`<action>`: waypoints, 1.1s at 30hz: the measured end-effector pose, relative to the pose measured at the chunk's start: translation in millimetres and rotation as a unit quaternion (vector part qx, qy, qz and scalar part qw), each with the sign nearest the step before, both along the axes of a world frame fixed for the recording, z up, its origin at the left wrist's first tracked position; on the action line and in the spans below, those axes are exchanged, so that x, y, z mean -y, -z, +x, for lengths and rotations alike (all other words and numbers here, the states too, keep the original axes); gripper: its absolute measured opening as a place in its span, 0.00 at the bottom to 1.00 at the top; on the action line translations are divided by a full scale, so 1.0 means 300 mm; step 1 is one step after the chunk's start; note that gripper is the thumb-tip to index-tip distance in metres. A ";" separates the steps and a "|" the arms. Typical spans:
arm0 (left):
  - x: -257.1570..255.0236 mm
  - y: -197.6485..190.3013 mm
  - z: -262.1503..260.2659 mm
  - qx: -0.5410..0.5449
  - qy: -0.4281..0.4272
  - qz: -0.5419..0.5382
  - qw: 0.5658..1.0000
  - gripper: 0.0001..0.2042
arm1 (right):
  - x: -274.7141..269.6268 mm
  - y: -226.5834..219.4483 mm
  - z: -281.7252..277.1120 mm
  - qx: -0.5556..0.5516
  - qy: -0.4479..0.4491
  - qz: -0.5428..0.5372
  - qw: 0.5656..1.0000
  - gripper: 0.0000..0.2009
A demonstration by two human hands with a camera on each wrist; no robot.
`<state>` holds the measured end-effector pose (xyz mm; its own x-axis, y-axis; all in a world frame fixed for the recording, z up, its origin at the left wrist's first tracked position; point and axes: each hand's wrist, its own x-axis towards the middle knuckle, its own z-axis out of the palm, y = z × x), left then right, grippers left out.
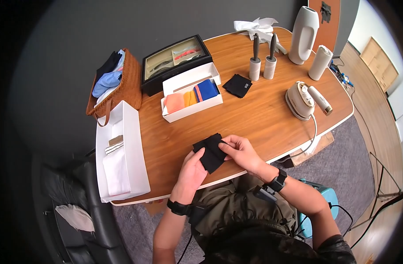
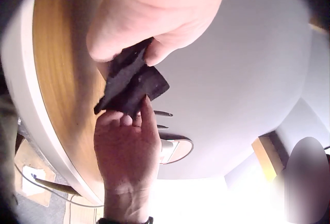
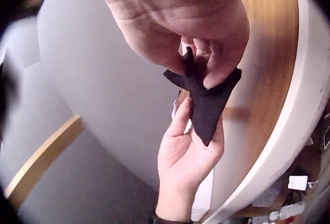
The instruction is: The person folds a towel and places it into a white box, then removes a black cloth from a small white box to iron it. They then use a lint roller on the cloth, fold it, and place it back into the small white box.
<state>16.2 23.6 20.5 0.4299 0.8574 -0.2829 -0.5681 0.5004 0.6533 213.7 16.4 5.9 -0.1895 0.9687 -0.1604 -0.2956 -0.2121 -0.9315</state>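
Observation:
A folded piece of black cloth (image 1: 211, 154) is held between both hands above the table's near edge. My left hand (image 1: 193, 172) grips its left side, thumb on top. My right hand (image 1: 243, 154) pinches the upper right edge. In the left wrist view the cloth (image 2: 129, 87) spans the gap between the left hand (image 2: 154, 17) and the right hand (image 2: 128, 146). The right wrist view shows the right hand (image 3: 180, 22) pinching a raised fold of the cloth (image 3: 209, 108), the left hand (image 3: 183, 157) holding it from the other side.
Another black folded cloth (image 1: 238, 86) lies beyond, near two lint rollers (image 1: 255, 69). A steamer (image 1: 300, 101) stands right. Left are a white box (image 1: 195, 109) of colored folded items, a long white box (image 1: 142, 176), a wicker basket (image 1: 130, 83) and a black case (image 1: 177, 61).

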 end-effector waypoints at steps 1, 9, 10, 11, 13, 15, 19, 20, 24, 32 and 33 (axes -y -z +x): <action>-0.003 0.001 -0.009 -0.022 -0.002 -0.006 1.000 0.20 | 0.000 -0.009 0.014 -0.001 0.003 0.001 1.000 0.09; -0.046 0.055 -0.091 -0.147 -0.042 0.049 0.987 0.17 | -0.012 -0.040 0.150 -0.021 0.092 -0.104 0.990 0.09; -0.052 0.061 -0.103 -0.147 -0.049 0.039 0.987 0.19 | -0.013 -0.034 0.162 -0.010 0.093 -0.102 0.990 0.09; -0.054 0.059 -0.107 -0.147 -0.048 0.037 0.987 0.19 | -0.014 -0.028 0.171 0.000 0.093 -0.101 0.991 0.08; -0.055 0.056 -0.111 -0.192 -0.076 0.046 0.977 0.25 | -0.022 -0.003 0.184 -0.006 0.092 -0.105 0.990 0.08; -0.055 0.079 -0.117 -0.238 -0.071 0.087 0.965 0.28 | -0.030 0.016 0.188 0.031 0.064 -0.110 0.991 0.09; -0.042 0.099 -0.115 -0.413 -0.092 0.269 0.865 0.33 | -0.034 0.002 0.183 0.119 0.035 -0.088 0.988 0.14; -0.045 0.108 -0.126 -0.444 -0.089 0.287 0.844 0.30 | -0.035 -0.015 0.188 0.170 0.035 -0.074 0.982 0.18; -0.068 0.124 -0.159 -0.449 -0.047 0.254 0.855 0.27 | -0.045 -0.087 0.193 0.266 0.014 -0.033 0.963 0.27; -0.099 0.057 -0.091 -0.530 -0.035 0.304 0.791 0.23 | -0.077 -0.070 0.207 0.288 -0.066 0.008 0.955 0.16; -0.106 0.058 -0.086 -0.530 -0.031 0.303 0.791 0.23 | -0.079 -0.071 0.209 0.312 -0.085 0.010 0.946 0.13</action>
